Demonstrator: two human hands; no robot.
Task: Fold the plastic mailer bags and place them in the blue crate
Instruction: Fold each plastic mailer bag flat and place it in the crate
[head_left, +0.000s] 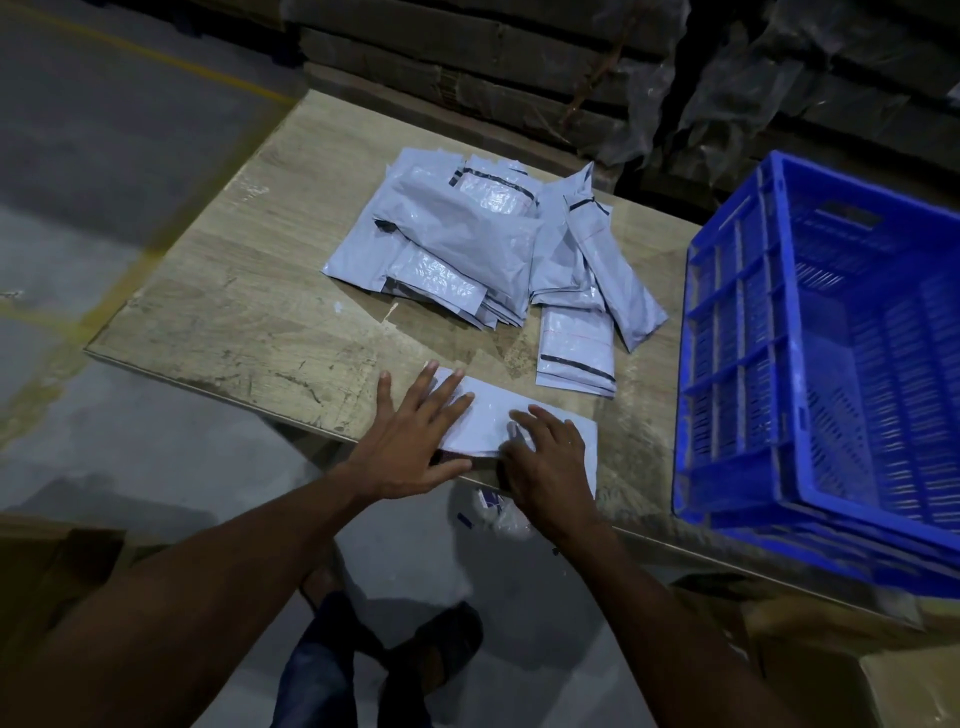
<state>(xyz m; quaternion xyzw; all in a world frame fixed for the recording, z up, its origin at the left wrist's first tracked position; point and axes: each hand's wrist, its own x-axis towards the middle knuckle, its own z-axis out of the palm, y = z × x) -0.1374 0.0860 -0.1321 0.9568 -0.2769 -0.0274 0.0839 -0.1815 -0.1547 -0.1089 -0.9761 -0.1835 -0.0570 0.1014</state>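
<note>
A pale grey mailer bag (491, 413) lies flat at the near edge of the wooden table (249, 306). My left hand (415, 441) presses on its left part with fingers spread and straight. My right hand (548, 460) rests on its right part, fingers slightly bent, with a fold of plastic under the fingertips. A loose pile of grey mailer bags (467, 244) sits further back at the table's middle. The blue crate (831, 364) stands on the table's right side, and I see nothing inside it.
A small stack of folded mailers (576, 353) lies between the pile and the crate. Stacked cardboard and plastic sheeting (519, 57) stand behind the table. Cardboard boxes (857, 670) sit on the floor below, right. My feet (395, 654) are beneath the table edge.
</note>
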